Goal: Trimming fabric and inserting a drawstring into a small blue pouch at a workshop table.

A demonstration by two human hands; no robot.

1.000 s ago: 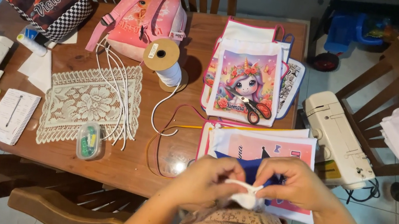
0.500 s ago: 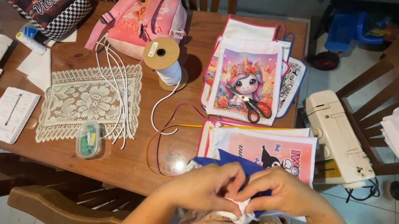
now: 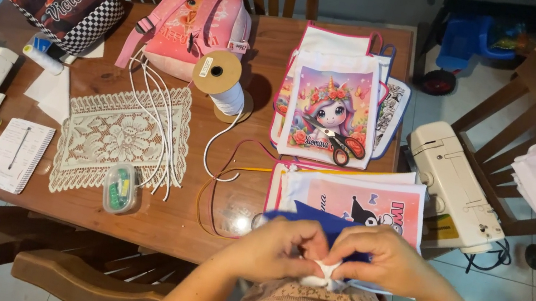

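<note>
White cloth scrap (image 3: 325, 278), soft, light and easily bunched, is sitting at the desk (image 3: 170, 217) edge, best taken by its edges; the left hand (image 3: 277, 246) and right hand (image 3: 384, 258) are both pinching it. Beyond, printed bags (image 3: 333, 110) are lying under scissors (image 3: 342, 142), then a thread spool (image 3: 221, 81).

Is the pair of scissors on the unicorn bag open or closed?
Closed. The scissors lie flat on the printed bag, and their blades meet in a single line, with the orange handles side by side.
</note>
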